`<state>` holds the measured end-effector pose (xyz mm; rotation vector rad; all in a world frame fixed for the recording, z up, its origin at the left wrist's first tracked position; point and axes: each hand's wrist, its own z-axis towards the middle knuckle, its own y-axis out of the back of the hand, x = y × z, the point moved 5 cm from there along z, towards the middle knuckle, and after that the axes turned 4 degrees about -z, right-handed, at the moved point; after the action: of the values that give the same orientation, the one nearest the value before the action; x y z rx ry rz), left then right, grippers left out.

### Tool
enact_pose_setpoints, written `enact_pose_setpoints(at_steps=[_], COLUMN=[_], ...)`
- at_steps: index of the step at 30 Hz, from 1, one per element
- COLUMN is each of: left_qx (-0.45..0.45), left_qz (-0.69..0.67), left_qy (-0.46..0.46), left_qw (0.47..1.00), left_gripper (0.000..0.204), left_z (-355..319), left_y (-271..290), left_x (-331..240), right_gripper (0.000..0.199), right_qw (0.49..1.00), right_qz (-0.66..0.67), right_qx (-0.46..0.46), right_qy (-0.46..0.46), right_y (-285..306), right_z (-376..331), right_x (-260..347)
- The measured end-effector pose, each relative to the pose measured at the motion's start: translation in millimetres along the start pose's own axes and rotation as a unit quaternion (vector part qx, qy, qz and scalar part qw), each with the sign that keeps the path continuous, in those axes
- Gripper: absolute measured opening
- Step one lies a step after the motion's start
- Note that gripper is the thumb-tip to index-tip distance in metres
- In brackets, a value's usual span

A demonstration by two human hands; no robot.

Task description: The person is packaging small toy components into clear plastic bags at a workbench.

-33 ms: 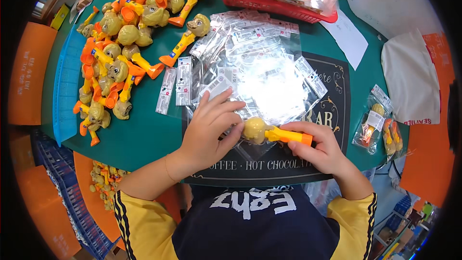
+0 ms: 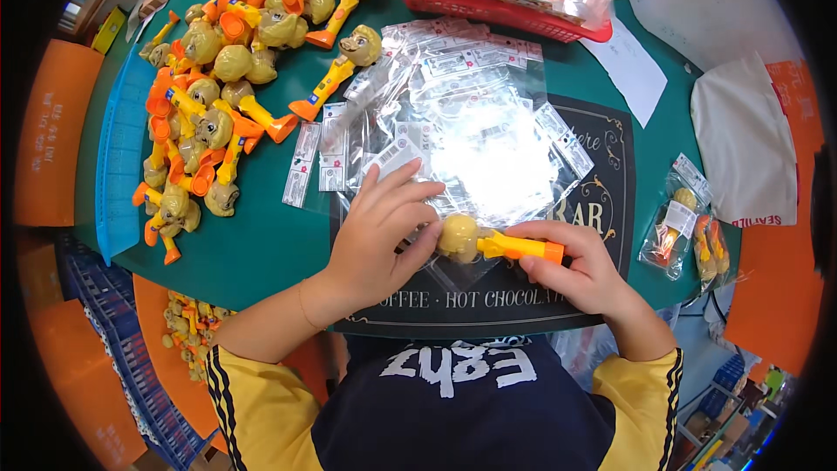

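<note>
My right hand grips the orange end of a yellow toy wand, thumb on one side and fingers on the other. The wand lies sideways, its tan molded head pointing left. My left hand rests with fingers spread on the clear plastic bags, its thumb beside the wand's head. A clear bag lies around and below the head; whether the head is inside it, I cannot tell. Printed labels show on the heaped bags, and glare whitens their middle.
Many similar toy wands are heaped at the left, by a blue tray. A red basket with flat packs stands at the back. Bagged wands lie at the right. Under the bags is a black printed mat.
The wand has shifted very slightly left with my right hand. My left hand stays in place.
</note>
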<state>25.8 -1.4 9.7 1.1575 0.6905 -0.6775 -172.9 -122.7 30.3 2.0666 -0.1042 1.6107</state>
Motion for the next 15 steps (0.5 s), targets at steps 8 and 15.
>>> enact_pose_setpoints(at_steps=[8,15], left_qx=[-0.009,0.046], left_qz=[0.050,0.029], left_qy=[-0.077,-0.106], left_qw=[0.996,0.993], left_gripper=[0.014,0.016], left_z=[6,11], left_y=[9,8], left_x=[-11,-11], right_gripper=[0.045,0.070], right_qw=[0.996,0.950], right_qz=[0.076,-0.302], right_qx=[-0.038,0.040], right_qy=[-0.035,0.064], right_y=[-6,-24], right_z=[7,22], right_x=[-2,26])
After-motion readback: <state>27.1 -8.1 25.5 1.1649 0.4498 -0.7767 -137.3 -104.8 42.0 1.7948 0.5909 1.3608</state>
